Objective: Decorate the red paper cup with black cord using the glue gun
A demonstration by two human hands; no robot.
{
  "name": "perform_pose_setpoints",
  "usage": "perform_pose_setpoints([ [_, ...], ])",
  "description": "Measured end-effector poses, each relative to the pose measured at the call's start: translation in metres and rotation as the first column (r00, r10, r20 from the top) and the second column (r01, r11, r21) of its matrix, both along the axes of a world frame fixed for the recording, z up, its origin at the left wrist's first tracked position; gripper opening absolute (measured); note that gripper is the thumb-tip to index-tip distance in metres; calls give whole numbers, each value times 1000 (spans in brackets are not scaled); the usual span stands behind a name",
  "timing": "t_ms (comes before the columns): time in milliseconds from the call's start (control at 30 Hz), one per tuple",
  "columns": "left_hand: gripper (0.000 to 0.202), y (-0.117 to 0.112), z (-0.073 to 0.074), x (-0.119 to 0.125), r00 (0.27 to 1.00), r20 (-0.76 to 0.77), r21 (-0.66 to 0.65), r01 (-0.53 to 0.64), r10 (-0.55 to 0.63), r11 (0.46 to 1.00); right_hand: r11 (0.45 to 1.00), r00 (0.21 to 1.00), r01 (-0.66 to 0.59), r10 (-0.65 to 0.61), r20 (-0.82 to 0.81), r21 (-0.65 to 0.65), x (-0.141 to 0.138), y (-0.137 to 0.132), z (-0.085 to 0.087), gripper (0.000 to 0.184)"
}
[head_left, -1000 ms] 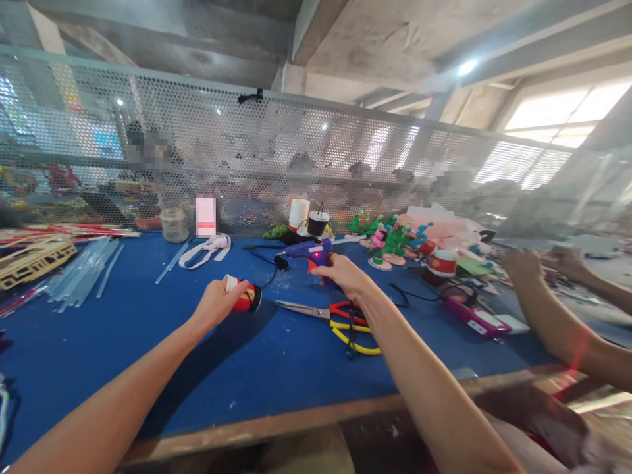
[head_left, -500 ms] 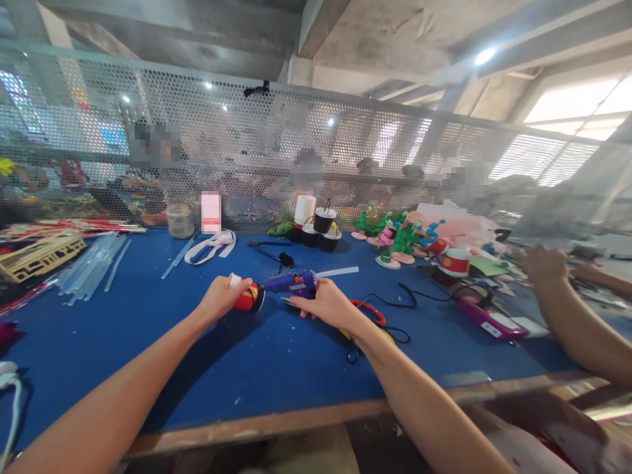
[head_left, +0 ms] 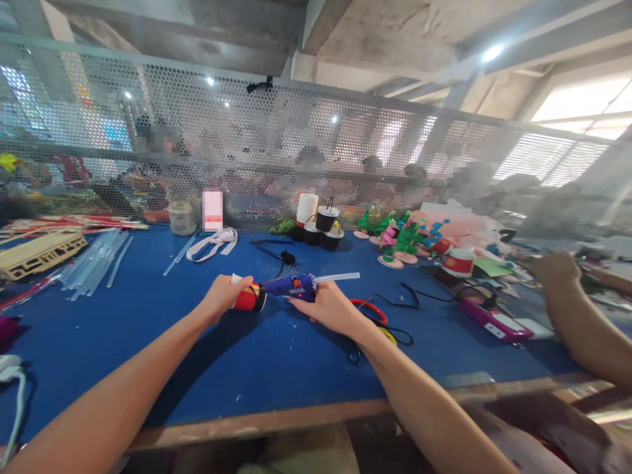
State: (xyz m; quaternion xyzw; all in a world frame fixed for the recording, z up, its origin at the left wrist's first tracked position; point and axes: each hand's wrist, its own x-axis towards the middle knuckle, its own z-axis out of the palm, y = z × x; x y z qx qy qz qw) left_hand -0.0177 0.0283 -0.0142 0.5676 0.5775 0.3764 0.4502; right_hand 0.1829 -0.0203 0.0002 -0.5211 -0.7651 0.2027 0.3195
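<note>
My left hand [head_left: 221,297] is closed around a small red cylinder with a white end and a black band [head_left: 250,297], held on its side just above the blue table [head_left: 148,342]. My right hand [head_left: 330,308] grips a blue glue gun [head_left: 291,286] with a clear glue stick jutting out of its back. The gun's nozzle points left at the cylinder's end and almost touches it. Red and yellow scissors [head_left: 375,315] lie partly hidden behind my right wrist.
Clear glue sticks [head_left: 93,263] lie at the far left beside a wooden frame [head_left: 37,253]. Black and white cups [head_left: 318,227] and green and pink craft pieces [head_left: 402,240] stand by the mesh fence [head_left: 296,158]. Another person's arm [head_left: 577,316] reaches in at right near a pink phone [head_left: 494,319].
My right hand has lifted the glue gun from farther back on the table and brought it down and left, so its nozzle now meets the red cylinder. My left hand has hardly moved.
</note>
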Motion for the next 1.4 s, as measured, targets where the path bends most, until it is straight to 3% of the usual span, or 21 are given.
perform_pose_setpoints([
  [233,34,0,-1,0,999,-25,-12,-21,21,1000,996,998,-30,26,52,82,-1,-4,1,21],
  [800,33,2,-3,1,999,35,-26,-27,28,999,992,993,-38,25,115,118,0,-6,-1,18],
  [900,34,2,-3,0,999,28,-14,-19,19,1000,994,991,-62,50,126,95,0,-7,0,19],
  [1200,39,0,-5,0,993,-91,108,85,-75,991,998,996,50,-52,66,43,2,-4,4,22],
  [1400,38,-1,-5,0,988,-126,139,102,-85,985,998,998,61,-61,1,-18,2,-3,4,22],
])
